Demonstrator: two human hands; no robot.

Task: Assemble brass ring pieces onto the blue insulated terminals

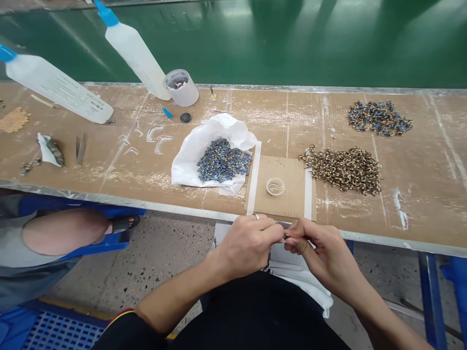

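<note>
Workshop — cardboard-topped bench (pixel 419 180), heaped parts (pixel 346 169)

"What's the table (pixel 343 214) like?"
"Long and brown, with white marks (pixel 401 209) on top."
"What's on the right?"
"Two piles! The brown pile (pixel 346 170) is nearer. The blue-and-brown pile (pixel 381 117) is behind it."
"And the middle?"
"A flat card (pixel 262 199) with white tape (pixel 254 175) on two sides. White paper (pixel 186 160) is just left of it."
"Farther back?"
"A cup (pixel 188 93), a black lump (pixel 186 117) and a blue tip (pixel 167 112). A bottle (pixel 136 61) stands by the cup."
</note>
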